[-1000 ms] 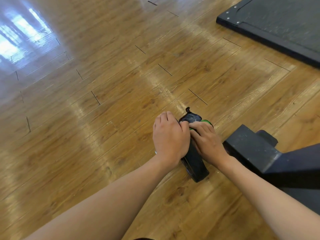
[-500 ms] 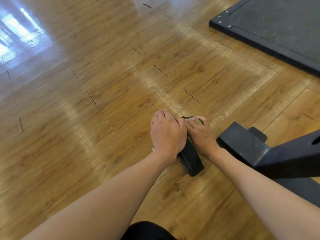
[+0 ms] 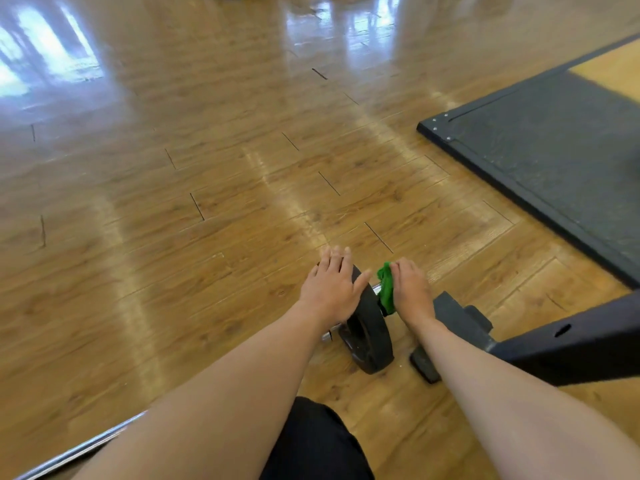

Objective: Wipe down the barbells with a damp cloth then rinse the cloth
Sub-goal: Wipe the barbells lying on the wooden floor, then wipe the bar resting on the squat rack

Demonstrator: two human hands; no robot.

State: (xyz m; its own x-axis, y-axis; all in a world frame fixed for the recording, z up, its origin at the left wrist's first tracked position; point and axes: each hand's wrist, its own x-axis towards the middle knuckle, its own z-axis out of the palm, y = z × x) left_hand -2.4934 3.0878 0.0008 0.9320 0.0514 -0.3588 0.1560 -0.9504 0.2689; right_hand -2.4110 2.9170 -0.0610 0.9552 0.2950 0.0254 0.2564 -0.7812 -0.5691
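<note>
The left hand [image 3: 331, 289] is lying flat on the top edge of the black weight plate [image 3: 369, 332], fingers straight and close together, the thumb reaching across toward the right hand. The plate is standing on its edge directly under this palm and is running back toward the person below the wrist. The right hand [image 3: 412, 289] is sitting just beside the left, on the far side of the plate, and is holding the green cloth [image 3: 386, 289] bunched under its bent fingers. The cloth is hanging at the thumb side of that hand, between it and the plate, and is pressing against a short chrome piece of the barbell [image 3: 375, 290] there. More of the chrome bar is showing below the left wrist and again far back beneath the left forearm. A dark metal frame [image 3: 571, 344] is lying just outside the right wrist on the wooden floor [image 3: 207, 202], and a black mat [image 3: 554, 161] is lying well beyond the right hand.
</note>
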